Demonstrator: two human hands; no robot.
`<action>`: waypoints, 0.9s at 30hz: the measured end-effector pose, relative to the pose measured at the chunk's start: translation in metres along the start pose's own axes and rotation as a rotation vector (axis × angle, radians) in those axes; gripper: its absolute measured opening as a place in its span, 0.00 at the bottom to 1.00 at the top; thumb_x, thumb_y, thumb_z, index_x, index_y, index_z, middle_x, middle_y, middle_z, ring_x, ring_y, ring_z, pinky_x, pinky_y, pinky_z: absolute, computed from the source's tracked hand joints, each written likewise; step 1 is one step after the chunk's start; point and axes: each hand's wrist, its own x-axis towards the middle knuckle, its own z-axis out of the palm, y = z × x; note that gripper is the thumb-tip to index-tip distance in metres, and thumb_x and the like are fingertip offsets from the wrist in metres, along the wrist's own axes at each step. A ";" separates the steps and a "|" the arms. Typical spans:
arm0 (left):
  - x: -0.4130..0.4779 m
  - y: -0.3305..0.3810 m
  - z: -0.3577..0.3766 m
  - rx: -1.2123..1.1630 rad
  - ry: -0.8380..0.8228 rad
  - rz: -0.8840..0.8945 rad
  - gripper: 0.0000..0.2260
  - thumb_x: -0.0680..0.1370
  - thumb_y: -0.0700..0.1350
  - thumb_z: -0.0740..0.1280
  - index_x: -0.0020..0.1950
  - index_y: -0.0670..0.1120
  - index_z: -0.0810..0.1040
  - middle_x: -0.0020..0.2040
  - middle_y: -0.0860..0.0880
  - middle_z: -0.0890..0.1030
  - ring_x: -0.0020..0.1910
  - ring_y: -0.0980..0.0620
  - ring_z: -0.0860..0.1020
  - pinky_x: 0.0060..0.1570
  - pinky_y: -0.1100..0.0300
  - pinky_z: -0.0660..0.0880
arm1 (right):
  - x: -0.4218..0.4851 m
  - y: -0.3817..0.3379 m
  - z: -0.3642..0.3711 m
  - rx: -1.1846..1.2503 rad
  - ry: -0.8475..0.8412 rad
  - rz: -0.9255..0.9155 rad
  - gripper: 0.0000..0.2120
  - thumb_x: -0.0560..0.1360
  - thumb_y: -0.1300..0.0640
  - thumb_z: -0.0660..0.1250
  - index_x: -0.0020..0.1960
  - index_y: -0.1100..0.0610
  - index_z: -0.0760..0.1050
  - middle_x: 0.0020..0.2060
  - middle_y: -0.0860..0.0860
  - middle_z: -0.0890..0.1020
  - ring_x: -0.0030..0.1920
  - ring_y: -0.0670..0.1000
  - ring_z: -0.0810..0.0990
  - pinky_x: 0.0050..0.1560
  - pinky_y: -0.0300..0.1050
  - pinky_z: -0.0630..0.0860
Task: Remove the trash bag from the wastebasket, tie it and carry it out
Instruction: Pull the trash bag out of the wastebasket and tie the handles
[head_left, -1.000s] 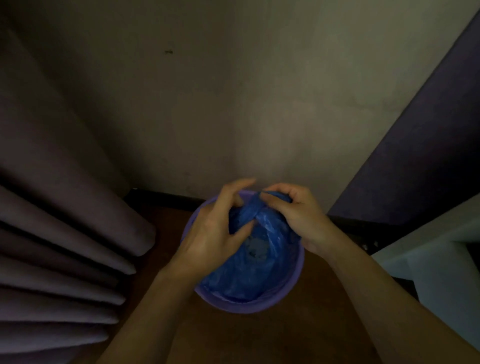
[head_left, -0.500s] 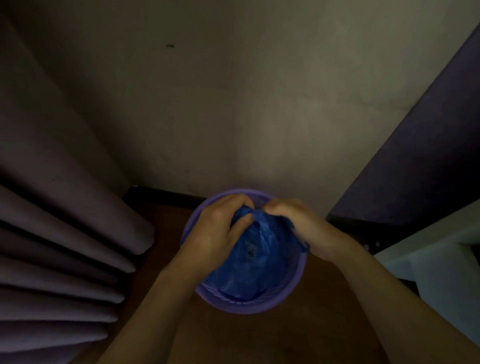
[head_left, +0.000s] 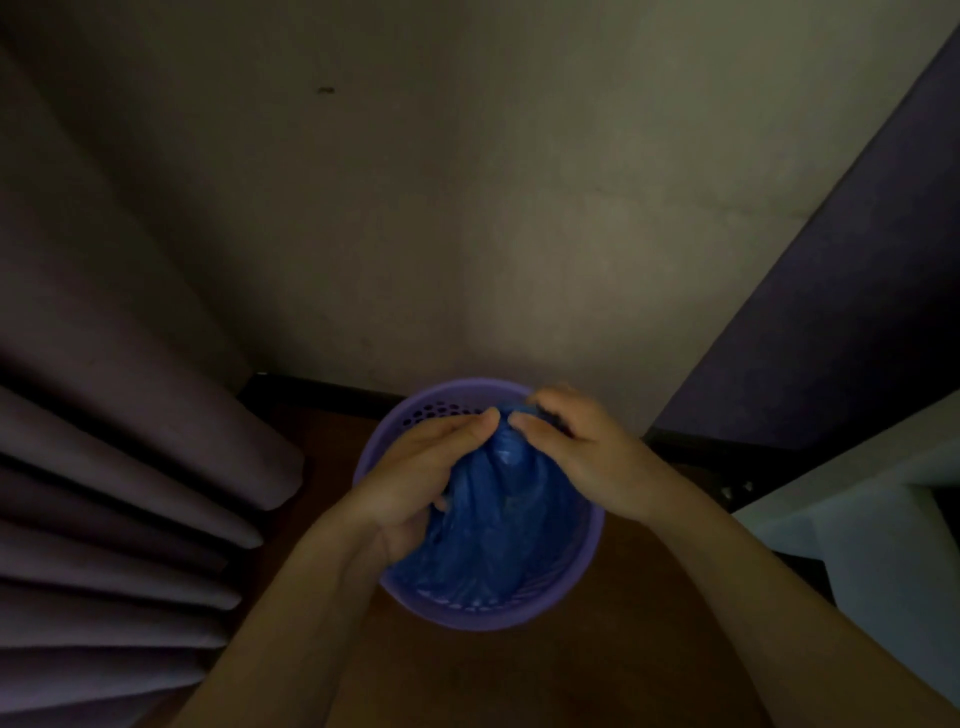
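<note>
A: Blue trash bag (head_left: 498, 525) inside the purple wastebasket (head_left: 582, 577), on the brown floor (head_left: 597, 675) close to the wall (head_left: 467, 208). Mouth gathered into 1 bunch above the rim.

B: Grip?

A: 2 hands on that bunch. Left hand (head_left: 415, 478) wrapped around the neck from the left, fingers curled tight on plastic. Right hand (head_left: 576, 457) pinching the top from the right, fingertips (head_left: 519, 422) pressed into the film. Thumbs nearly touching.

B: Main risk?

A: Probably thin film. Tearing at the pinch likely if yanked hard with the body caught against the perforated side.

B: And the basket?

A: Light-looking, nothing pinning it down. Could rise with the bag or tip toward the curtain (head_left: 130, 493) on the left.

B: Anything else?

A: Loose edge slipping out of the bunch, leaving a gap in the knot. Contents not visible, so weight impossible to judge.
</note>
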 end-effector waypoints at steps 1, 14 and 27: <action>0.000 0.000 0.000 -0.032 0.005 -0.007 0.13 0.76 0.52 0.69 0.51 0.42 0.84 0.44 0.45 0.85 0.36 0.52 0.81 0.31 0.63 0.71 | -0.001 -0.002 -0.001 -0.080 0.083 -0.069 0.07 0.80 0.53 0.66 0.51 0.57 0.76 0.47 0.49 0.77 0.49 0.46 0.77 0.51 0.42 0.73; 0.000 0.001 -0.002 -0.187 -0.071 0.043 0.07 0.77 0.44 0.67 0.50 0.41 0.80 0.30 0.49 0.80 0.23 0.58 0.75 0.19 0.68 0.66 | -0.009 -0.009 0.002 -0.449 0.159 -0.181 0.08 0.72 0.50 0.75 0.44 0.50 0.77 0.35 0.38 0.74 0.35 0.36 0.72 0.36 0.29 0.66; 0.005 -0.006 -0.005 0.001 0.008 0.109 0.06 0.79 0.48 0.67 0.49 0.49 0.82 0.35 0.52 0.82 0.30 0.57 0.78 0.25 0.66 0.70 | -0.010 -0.013 0.008 -0.389 0.173 -0.265 0.09 0.75 0.47 0.69 0.49 0.51 0.74 0.42 0.42 0.75 0.44 0.42 0.75 0.44 0.34 0.70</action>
